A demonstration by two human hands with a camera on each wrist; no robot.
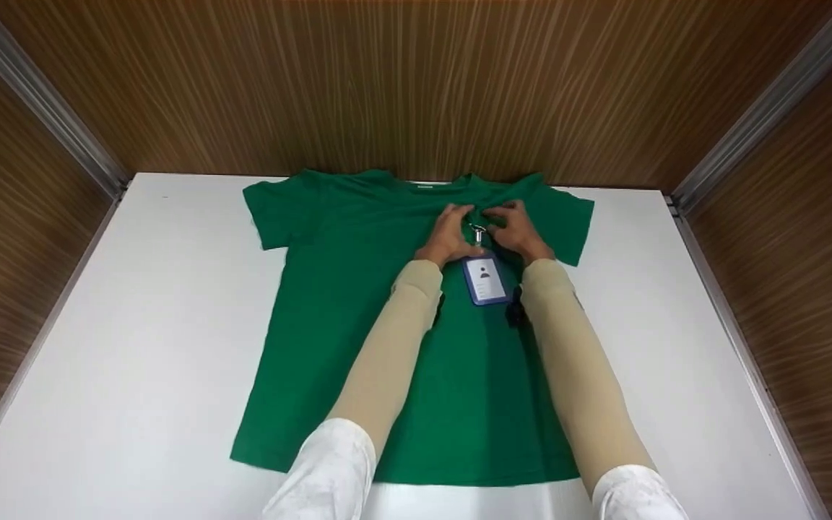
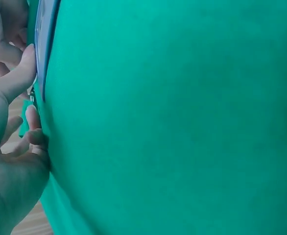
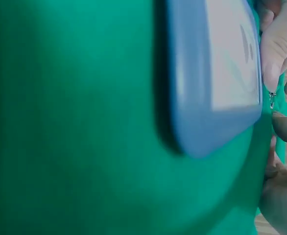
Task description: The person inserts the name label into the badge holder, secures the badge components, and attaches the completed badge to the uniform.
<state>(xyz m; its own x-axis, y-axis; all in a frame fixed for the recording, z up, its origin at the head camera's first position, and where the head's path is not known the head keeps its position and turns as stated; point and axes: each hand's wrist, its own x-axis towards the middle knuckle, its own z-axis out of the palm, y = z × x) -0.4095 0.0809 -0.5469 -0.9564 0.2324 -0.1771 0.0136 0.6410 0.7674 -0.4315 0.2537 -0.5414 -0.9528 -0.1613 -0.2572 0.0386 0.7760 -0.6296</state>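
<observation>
Badge (image 1: 486,279) on shirt (image 1: 358,303), on table (image 1: 134,347)

One shirt (image 1: 358,310), one badge (image 1: 486,280)

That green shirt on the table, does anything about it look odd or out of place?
The green T-shirt lies flat, but fabric bunches just below the collar where the left hand and right hand work a metal clip. A blue ID badge hangs there, slightly tilted.

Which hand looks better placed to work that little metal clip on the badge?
Probably the right hand: its fingers sit right beside the metal clip of the blue badge, while the left hand mostly pinches the green shirt fabric next to it.
</observation>
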